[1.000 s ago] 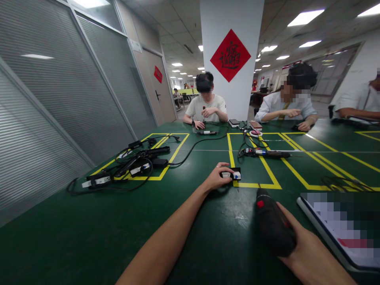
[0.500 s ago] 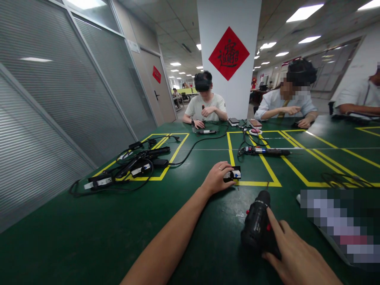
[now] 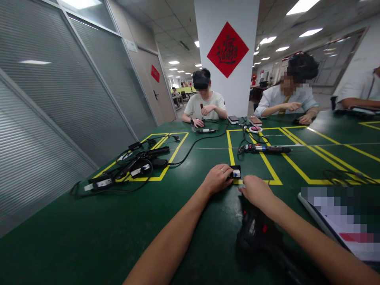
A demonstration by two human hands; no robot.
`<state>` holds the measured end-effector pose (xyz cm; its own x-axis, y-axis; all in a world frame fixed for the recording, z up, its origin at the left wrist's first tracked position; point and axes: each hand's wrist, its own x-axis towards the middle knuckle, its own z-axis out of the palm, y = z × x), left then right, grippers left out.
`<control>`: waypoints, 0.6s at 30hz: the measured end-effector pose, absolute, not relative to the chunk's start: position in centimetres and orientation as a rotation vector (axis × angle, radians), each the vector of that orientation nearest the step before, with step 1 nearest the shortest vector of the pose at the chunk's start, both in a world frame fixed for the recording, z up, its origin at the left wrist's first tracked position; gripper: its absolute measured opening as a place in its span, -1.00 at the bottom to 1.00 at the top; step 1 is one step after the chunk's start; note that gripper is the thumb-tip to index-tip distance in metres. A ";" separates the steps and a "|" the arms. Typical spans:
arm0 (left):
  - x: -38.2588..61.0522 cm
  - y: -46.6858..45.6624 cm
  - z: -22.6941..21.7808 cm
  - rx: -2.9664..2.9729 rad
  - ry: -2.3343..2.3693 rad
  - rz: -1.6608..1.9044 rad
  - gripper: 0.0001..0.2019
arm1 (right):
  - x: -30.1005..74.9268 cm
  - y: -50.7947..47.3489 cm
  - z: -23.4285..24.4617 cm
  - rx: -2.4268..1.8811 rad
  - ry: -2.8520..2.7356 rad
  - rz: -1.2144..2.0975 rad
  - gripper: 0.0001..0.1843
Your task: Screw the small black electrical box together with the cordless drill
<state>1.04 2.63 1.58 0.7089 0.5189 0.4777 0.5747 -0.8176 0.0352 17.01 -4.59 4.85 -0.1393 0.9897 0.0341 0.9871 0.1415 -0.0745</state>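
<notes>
My left hand (image 3: 217,179) rests on the green table (image 3: 89,229), fingers curled on the left side of a small black-and-white part (image 3: 236,173) that lies on a yellow line. My right hand (image 3: 254,192) is stretched forward just right of and below that part, fingers bent down toward the table near it; whether they pinch anything is hidden. A black electric screwdriver with red buttons (image 3: 257,233) lies on the table under my right forearm, with no hand on it.
A tangle of black cables and adapters (image 3: 133,166) lies at the left. Another screwdriver with a cord (image 3: 267,149) lies beyond the part. A blurred tablet (image 3: 344,221) sits at the right. Three people sit at the far edge by a white pillar (image 3: 227,59).
My right hand let go of the black screwdriver, which now lies on the table, and reached forward to the small part. My left hand stayed on the part.
</notes>
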 end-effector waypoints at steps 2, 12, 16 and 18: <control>1.0 2.8 1.6 -2.797 -0.900 -0.702 -0.72 | 17.1 -3.4 3.5 -2.075 -2.301 0.063 -0.80; 1.2 2.9 1.4 -2.847 -0.926 -0.733 -0.72 | 17.7 -1.7 1.4 -1.979 -2.414 0.101 -0.82; 1.2 2.8 1.3 -2.839 -0.950 -0.721 -0.72 | 17.5 -1.4 1.3 -1.929 -2.445 0.062 -0.86; 1.2 2.8 1.2 -2.843 -0.953 -0.725 -0.72 | 17.3 -1.5 1.4 -1.901 -2.459 0.038 -0.87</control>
